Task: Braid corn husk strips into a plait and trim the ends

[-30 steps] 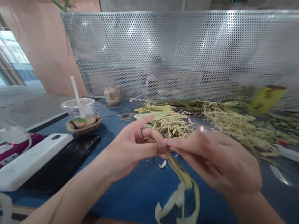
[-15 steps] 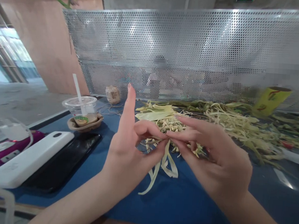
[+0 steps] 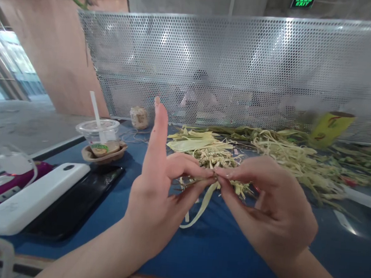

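My left hand [image 3: 156,196] pinches thumb and fingertip together, with one finger pointing straight up. Hanging below the pinch is a pale husk strip [image 3: 203,206], curling toward the table. My right hand [image 3: 276,204] meets it at the fingertips, thumb and forefinger closed at the same spot on the strip; the exact hold there is small and partly covered. Just behind both hands lies a bundle of twisted husk pieces [image 3: 217,157], with broader yellow-green husk leaves [image 3: 191,143] at its left.
Left on the blue table [image 3: 215,255] are a lidded plastic cup [image 3: 98,133] in a cardboard holder, a black phone [image 3: 76,203], a white power bank [image 3: 35,196] and a purple power strip [image 3: 11,182]. Twine [image 3: 139,118], shredded husks [image 3: 286,156] and a yellow container [image 3: 332,130] stand near the perforated metal screen [image 3: 223,52].
Both hands have shifted slightly right, their fingertips still together. The right hand's fingers have curled in more. Fewer hanging strip ends show below the hands.
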A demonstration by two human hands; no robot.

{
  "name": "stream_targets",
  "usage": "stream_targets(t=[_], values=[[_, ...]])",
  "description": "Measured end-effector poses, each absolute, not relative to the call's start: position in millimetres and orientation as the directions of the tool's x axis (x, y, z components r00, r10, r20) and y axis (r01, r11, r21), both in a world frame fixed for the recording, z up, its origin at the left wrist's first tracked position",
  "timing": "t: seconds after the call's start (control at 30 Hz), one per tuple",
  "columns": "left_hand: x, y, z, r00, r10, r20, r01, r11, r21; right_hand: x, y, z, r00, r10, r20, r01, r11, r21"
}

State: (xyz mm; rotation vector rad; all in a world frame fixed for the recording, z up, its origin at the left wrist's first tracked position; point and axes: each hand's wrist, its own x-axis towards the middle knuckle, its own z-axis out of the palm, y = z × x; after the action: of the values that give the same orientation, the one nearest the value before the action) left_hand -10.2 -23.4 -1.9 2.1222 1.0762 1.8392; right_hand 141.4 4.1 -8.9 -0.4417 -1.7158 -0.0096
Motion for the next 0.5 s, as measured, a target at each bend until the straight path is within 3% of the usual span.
stream_targets(t=[0.13, 0.33, 0.43, 0.5], values=[[-11.3, -26.4, -1.2, -0.012, 0.537, 0.844, 0.48, -0.737, 0.476, 141.1, 0.4, -8.5, -0.063, 0.403, 0.913, 0.164, 0.907, -0.389], [-6.7, -35.1, 2.2, 0.022, 0.572, 0.82, 0.501, -0.716, 0.486, 139.9, -4.9, -10.3, -0.025, 0.429, 0.903, 0.157, 0.894, -0.42], [-3.8, -39.9, 3.5, -0.02, 0.655, 0.755, 0.433, -0.675, 0.597, 139.0, -7.8, -9.2, -0.024, 0.417, 0.909, 0.198, 0.893, -0.405], [-2.7, -41.8, 3.9, -0.08, 0.757, 0.648, 0.258, -0.613, 0.747, 139.5, -9.3, -6.2, -0.054, 0.397, 0.916, 0.237, 0.896, -0.375]])
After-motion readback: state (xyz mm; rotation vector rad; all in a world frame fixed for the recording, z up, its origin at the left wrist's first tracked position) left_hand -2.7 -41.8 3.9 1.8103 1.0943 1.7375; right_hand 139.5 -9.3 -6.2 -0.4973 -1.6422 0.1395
